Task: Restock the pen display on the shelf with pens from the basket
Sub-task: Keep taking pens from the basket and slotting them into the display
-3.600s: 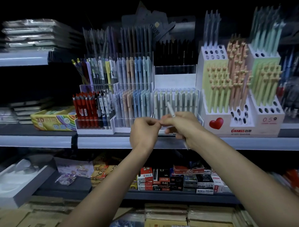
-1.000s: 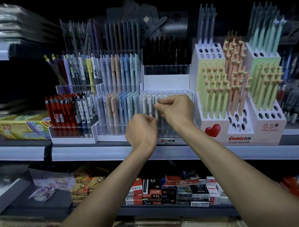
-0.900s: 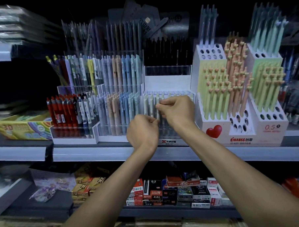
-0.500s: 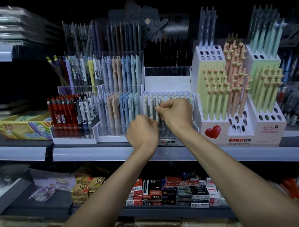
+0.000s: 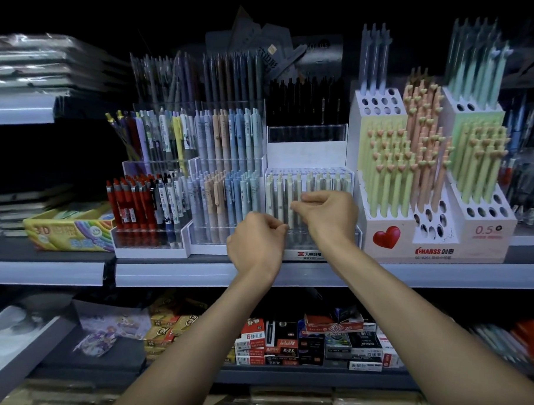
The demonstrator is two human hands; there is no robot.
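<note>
My right hand [image 5: 326, 213] has moved the pen [image 5: 289, 190] toward 12 o'clock, into the display's [image 5: 310, 170] front row.

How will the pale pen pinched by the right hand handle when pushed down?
The pale pen looks slim and straight: probably stiff and light. Its smooth barrel may slip in the pinch of the right hand. Packed upright among neighbours in the clear display, it seems unlikely to tip.
</note>
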